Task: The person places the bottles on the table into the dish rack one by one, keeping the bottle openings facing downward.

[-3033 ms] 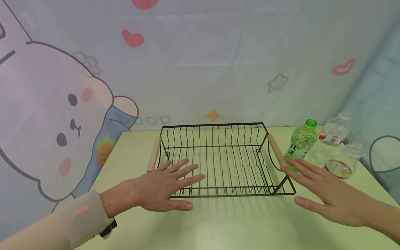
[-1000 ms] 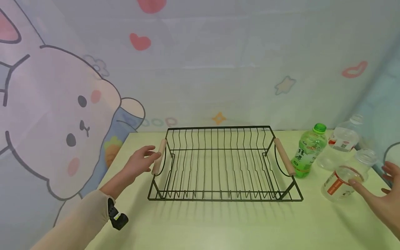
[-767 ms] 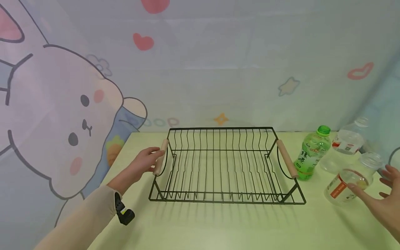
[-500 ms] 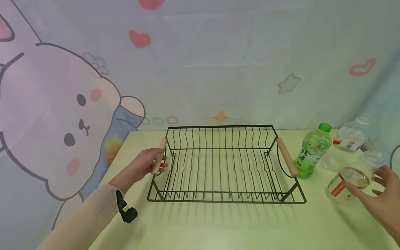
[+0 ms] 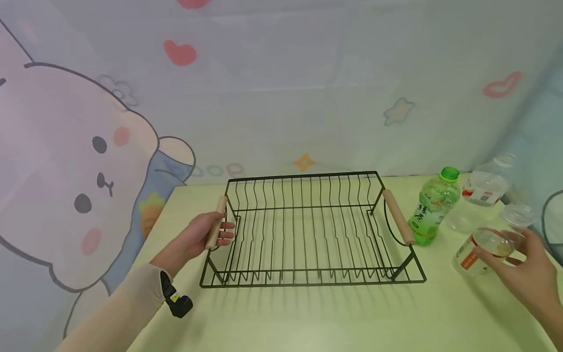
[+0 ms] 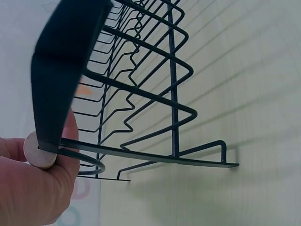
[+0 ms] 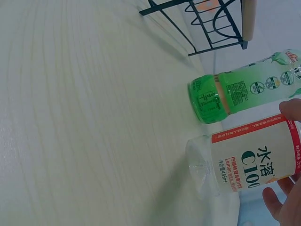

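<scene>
A black wire dish rack (image 5: pixel 308 284) with wooden handles stands on the table. My left hand (image 5: pixel 198 237) holds its left wooden handle (image 5: pixel 215 229), with the fingers passing underneath to the inner side. In the left wrist view, the handle's round end (image 6: pixel 39 154) sits between thumb and fingers. On the far right, my right hand (image 5: pixel 530 271) grips a clear plastic bottle (image 7: pixel 254 160) with no cap visible and a white and red label. Its thumb lies on the near side, and the other fingers are partly hidden behind the bottle.
A green drink bottle (image 5: pixel 433 210) with a green cap stands between the rack's right handle (image 5: pixel 398 217) and the held bottle. Behind it is another clear bottle (image 5: pixel 483 193). A printed cloth (image 5: pixel 286 98) hangs behind the pale table (image 5: pixel 330 322).
From above the rack, my left hand has moved to the left handle and closed round it. My right hand has moved right and closed round the clear bottle. The view has shifted slightly.
</scene>
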### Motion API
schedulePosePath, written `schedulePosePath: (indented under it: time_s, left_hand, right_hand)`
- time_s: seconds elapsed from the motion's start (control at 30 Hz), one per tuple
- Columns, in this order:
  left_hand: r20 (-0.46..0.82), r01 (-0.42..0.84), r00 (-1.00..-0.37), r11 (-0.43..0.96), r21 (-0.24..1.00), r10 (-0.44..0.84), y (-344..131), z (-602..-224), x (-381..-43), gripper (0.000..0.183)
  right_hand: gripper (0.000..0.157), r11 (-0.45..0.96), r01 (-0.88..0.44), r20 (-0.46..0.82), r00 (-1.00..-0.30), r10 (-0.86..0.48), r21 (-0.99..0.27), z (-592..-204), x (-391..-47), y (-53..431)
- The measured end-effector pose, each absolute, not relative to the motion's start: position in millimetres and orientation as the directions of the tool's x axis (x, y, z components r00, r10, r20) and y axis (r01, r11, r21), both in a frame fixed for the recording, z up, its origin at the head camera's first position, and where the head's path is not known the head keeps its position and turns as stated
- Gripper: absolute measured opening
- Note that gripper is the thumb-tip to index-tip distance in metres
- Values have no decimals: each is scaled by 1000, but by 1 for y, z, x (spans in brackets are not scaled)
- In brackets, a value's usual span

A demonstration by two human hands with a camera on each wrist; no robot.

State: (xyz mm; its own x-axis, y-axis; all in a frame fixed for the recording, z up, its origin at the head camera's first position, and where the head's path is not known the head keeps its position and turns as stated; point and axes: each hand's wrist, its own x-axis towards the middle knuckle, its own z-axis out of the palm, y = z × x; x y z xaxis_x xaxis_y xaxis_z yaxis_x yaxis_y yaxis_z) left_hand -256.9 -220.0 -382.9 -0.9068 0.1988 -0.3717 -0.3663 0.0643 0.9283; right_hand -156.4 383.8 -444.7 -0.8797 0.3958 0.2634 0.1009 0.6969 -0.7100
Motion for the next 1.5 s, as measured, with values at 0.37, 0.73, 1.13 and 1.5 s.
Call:
schedulePosePath:
  time_s: [0.37, 0.73, 1.13, 1.5]
  left_hand:
    - [-357, -360, -916, 14, 933, 185, -246, -388, -236, 54]
    - [-338, -342, -923, 13, 940, 182, -245, -389, -236, 54]
    - [-315, -323, -923, 0, 946, 223, -240, -387, -242, 49]
    - [-325, -332, -910, 16, 943, 256, -221, -388, -256, 57]
  right_hand:
    - [74, 717, -33, 383, -862, 332, -696, -424, -175, 367]
    - [59, 732, -170, 509, -817, 270, -660, -391, -170, 358]
    - [83, 784, -336, 700, -694, 169, -523, -336, -159, 329]
    - [76, 767, -550, 845, -535, -20, -330, -304, -151, 304]
